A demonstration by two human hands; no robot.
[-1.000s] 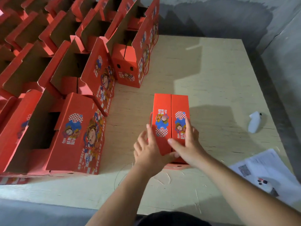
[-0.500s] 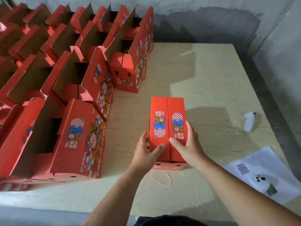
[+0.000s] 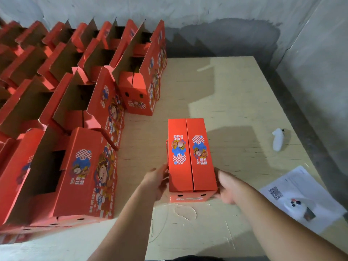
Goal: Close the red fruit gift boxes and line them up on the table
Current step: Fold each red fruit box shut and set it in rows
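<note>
Hands clasp the closed red cardboard gift box (image 3: 192, 162) between them: left hand (image 3: 157, 182) and right hand (image 3: 227, 186) grasping opposite sides.

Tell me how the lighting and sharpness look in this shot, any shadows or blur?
Head view: a bright patch lights the table behind the closed box, which casts a dark shadow rightward; the open boxes at left sit in dimmer light and smear toward the frame edge; wide-angle bending curves the wall.

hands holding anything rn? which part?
The closed box, held by its near end: left hand on the left side, right hand on the right side.
</note>
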